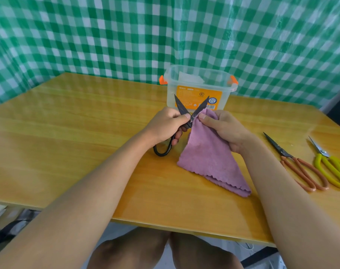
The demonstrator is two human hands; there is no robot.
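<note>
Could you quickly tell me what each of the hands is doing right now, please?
Left hand: closed, gripping the black scissors, blades spread apart.
Right hand: closed, pinching the purple cloth against one blade.

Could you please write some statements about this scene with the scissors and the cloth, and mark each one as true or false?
1. The left hand holds the black scissors with their blades spread apart. True.
2. The right hand pinches a green cloth. False: the cloth is purple.
3. An orange-handled pair and a yellow-handled pair lie on the table to the right. True.
4. The plastic box stands at the near table edge. False: it stands at the far side, behind the hands.
</note>
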